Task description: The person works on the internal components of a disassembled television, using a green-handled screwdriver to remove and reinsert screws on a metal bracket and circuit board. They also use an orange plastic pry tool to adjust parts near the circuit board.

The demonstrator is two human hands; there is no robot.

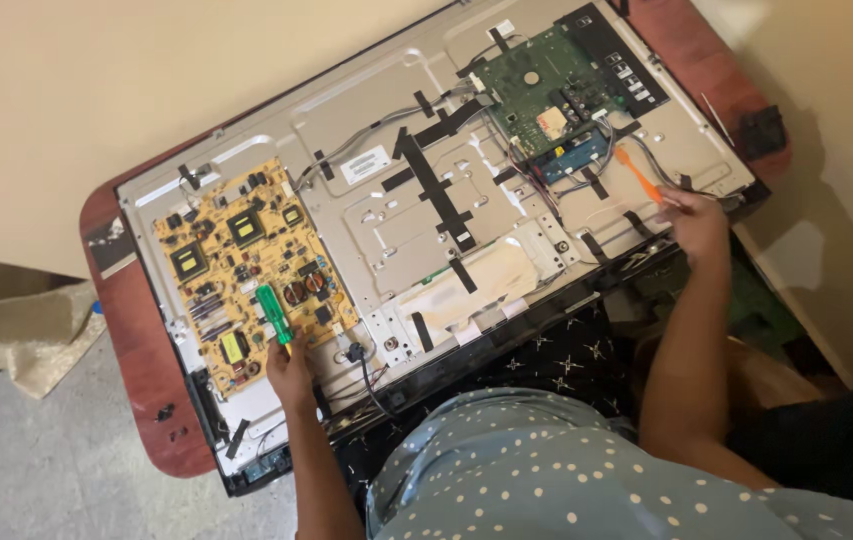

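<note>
While the left hand (pixel 290 368) is closed around the green screwdriver (pixel 274 313) on the yellow board (pixel 247 272), the right hand (pixel 697 222) pinching the orange screwdriver (pixel 640 174) should hold steady, tip straight.

A: What is that opened flat screen's back panel (pixel 387 215) looking like?

B: It's showing bare, dull grey sheet metal, with matt black tape strips (pixel 437 185) sticking to it.

A: And the table (pixel 137 330)?

B: Glossy reddish wood is catching light. The green screwdriver handle (pixel 272 308) is gleaming like translucent plastic; the orange one (pixel 639 174) too.
</note>
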